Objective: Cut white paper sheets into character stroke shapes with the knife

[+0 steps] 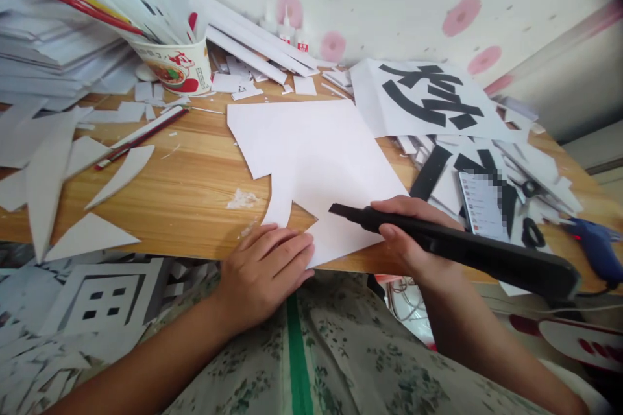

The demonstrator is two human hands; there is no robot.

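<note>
smooth matt board (321, 149), plastic-looking cutter (467, 243), faintly glossy wood-grain tabletop (204, 172).

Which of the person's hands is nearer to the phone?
Right. The right hand, gripping a black cutter, is close to the phone on its left side; the left hand is farther left, at the white sheet's near edge.

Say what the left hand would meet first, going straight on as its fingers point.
Most likely the white board, at the fingertips of the left hand, which may already touch it. Further on, the black tool in the right hand seems to cross that line, but its height is unclear.
</note>
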